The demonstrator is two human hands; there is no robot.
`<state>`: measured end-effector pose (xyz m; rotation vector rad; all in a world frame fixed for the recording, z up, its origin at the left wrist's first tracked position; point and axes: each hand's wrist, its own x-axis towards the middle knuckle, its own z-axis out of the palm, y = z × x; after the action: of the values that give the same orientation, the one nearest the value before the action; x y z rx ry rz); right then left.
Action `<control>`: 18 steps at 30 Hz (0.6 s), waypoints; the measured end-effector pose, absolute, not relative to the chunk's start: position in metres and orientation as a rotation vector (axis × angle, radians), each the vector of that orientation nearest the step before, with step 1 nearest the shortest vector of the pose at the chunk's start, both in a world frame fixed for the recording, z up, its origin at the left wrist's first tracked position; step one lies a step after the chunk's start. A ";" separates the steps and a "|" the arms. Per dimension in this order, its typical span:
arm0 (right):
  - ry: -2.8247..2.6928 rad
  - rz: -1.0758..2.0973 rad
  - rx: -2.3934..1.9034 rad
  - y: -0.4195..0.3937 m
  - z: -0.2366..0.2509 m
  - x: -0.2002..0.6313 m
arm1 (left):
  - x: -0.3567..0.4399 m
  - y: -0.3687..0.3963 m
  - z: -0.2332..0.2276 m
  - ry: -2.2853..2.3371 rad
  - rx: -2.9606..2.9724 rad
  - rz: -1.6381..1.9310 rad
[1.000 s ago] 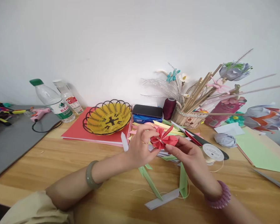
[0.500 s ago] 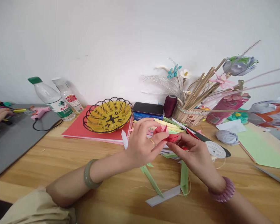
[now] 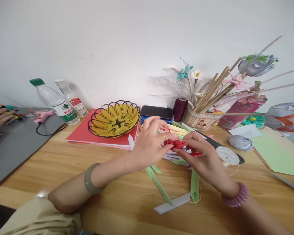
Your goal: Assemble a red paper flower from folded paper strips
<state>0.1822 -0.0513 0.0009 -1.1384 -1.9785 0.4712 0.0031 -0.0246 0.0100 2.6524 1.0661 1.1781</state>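
Note:
Between both hands is a small red folded paper piece (image 3: 177,144) with pleats like petals. My left hand (image 3: 153,138), with a ring and a jade-coloured bangle on that arm, pinches its left end between thumb and fingers. On the other side my right hand (image 3: 201,151) grips it with thumb and fingertips, which partly hide it. Beneath the hands lies a heap of folded paper strips in yellow, white and pink. Green strips (image 3: 194,186) and a white strip (image 3: 172,204) stick out towards me on the wooden table, with a thin string by them.
A yellow woven basket (image 3: 115,122) sits on red paper (image 3: 80,130). Behind are a phone (image 3: 156,112), a thread spool (image 3: 180,109) and a holder of sticks and flowers (image 3: 198,119). Bottles (image 3: 66,111) and a pink glue gun (image 3: 43,116) stand left, near another person's hand (image 3: 0,120). Scissors (image 3: 287,182) lie right.
The red paper piece has turned between my fingers, showing its pleated side more. My left fingers have lifted and spread a little. The other person's hand has moved slightly.

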 end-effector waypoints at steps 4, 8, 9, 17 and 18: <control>-1.995 0.444 -1.136 -0.051 0.000 0.182 | 0.001 -0.021 0.011 1.033 2.601 1.174; -1.944 0.466 -1.197 -0.050 -0.002 0.184 | 0.001 -0.017 0.011 1.004 2.560 1.190; -1.932 0.480 -1.224 -0.050 -0.002 0.184 | 0.001 -0.016 0.010 1.010 2.544 1.187; -1.877 0.748 -1.272 -0.047 -0.001 0.183 | 0.004 -0.018 0.005 1.090 2.398 1.106; -1.869 0.794 -1.263 -0.047 -0.001 0.183 | 0.004 -0.018 0.004 1.095 2.380 1.085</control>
<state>0.1833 -0.0466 -0.0013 -1.2630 -1.8693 0.7941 0.0044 -0.0179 0.0043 2.3798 1.0949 1.0852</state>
